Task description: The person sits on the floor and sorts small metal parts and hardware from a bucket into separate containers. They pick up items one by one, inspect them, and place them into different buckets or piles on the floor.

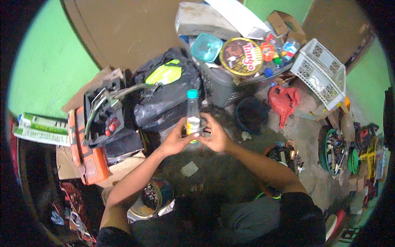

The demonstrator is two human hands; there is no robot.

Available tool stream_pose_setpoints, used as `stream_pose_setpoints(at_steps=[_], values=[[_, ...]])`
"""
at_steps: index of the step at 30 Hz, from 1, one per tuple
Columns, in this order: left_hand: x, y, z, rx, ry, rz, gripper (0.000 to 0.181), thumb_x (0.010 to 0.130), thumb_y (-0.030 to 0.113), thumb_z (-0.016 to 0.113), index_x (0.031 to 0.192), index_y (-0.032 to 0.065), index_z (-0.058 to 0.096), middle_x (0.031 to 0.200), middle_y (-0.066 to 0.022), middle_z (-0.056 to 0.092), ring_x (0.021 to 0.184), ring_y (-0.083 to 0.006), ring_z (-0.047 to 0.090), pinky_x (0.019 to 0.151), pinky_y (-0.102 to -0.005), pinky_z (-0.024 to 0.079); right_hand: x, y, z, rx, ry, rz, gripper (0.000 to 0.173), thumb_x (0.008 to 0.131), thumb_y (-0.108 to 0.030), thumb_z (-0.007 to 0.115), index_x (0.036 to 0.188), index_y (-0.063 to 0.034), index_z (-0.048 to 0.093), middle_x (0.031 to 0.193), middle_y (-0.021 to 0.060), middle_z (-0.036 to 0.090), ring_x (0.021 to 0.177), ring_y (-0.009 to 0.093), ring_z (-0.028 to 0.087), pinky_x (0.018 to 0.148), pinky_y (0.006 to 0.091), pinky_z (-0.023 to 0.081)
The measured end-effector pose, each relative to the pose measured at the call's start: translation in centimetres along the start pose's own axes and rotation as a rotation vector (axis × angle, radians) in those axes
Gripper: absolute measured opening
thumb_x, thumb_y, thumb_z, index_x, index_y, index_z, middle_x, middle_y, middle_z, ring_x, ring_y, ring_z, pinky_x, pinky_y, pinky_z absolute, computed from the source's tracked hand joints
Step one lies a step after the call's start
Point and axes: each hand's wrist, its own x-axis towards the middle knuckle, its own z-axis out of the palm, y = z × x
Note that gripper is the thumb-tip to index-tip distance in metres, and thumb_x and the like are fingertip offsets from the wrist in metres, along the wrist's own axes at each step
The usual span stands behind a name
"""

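Observation:
A small clear plastic bottle (pixel 193 106) with a teal screw cap and a yellow label stands upright in front of me. My left hand (pixel 176 140) grips its lower part from the left, thumb across the label. From the right, my right hand (pixel 215 135) curls its fingers and thumb close around the bottle's side. Something pale and rounded shows between the right fingers and the bottle; I cannot tell what it is. Just beyond the hands lies a black plastic bag (pixel 166 106) with a yellow-green packet (pixel 163 73) on top.
At the back, a heaped container holds a round Tango tin (pixel 241 57) and a teal plastic tub (pixel 206 47). A grey crate (pixel 321 74) and red plastic bag (pixel 284 100) lie right. An orange toolbox (pixel 94 166) and black bin (pixel 106 123) stand left, a tin of small parts (pixel 151 197) nearer.

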Motion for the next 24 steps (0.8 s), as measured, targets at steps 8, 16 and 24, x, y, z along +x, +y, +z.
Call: stream_pose_setpoints(at_steps=[8,16,24], values=[[0.2,1.8,-0.1,0.170,0.074,0.203,0.061,0.085,0.017,0.078,0.136,0.0020,0.049,0.119,-0.0124,0.065,0.111,-0.0184,0.061,0.097,-0.0364,0.048,1.3,-7.5,-3.8,0.028,0.247,-0.129,0.067,0.090,-0.014,0.069,0.147,-0.0043,0.037,0.124,0.0171,0.060,0.114,0.025,0.058,0.098,0.0390,0.046],[-0.4,5.2,0.2,0.251,0.089,0.268,0.061,0.079,0.017,0.082,0.131,0.0007,0.054,0.115,-0.0135,0.068,0.108,-0.0181,0.062,0.097,-0.0348,0.046,0.0,-9.2,-5.3,0.132,0.255,-0.145,0.068,0.086,-0.004,0.071,0.145,-0.0027,0.038,0.121,0.0154,0.061,0.112,0.022,0.061,0.097,0.0376,0.049],[1.1,7.7,0.0,0.177,0.185,0.292,0.057,0.078,0.012,0.080,0.128,-0.0026,0.057,0.116,-0.0133,0.067,0.110,-0.0196,0.061,0.100,-0.0342,0.044,-0.7,-13.6,-10.6,0.087,0.691,-0.232,0.043,0.092,-0.005,0.064,0.132,0.0002,0.050,0.114,0.0107,0.062,0.099,0.017,0.063,0.081,0.0304,0.055]])
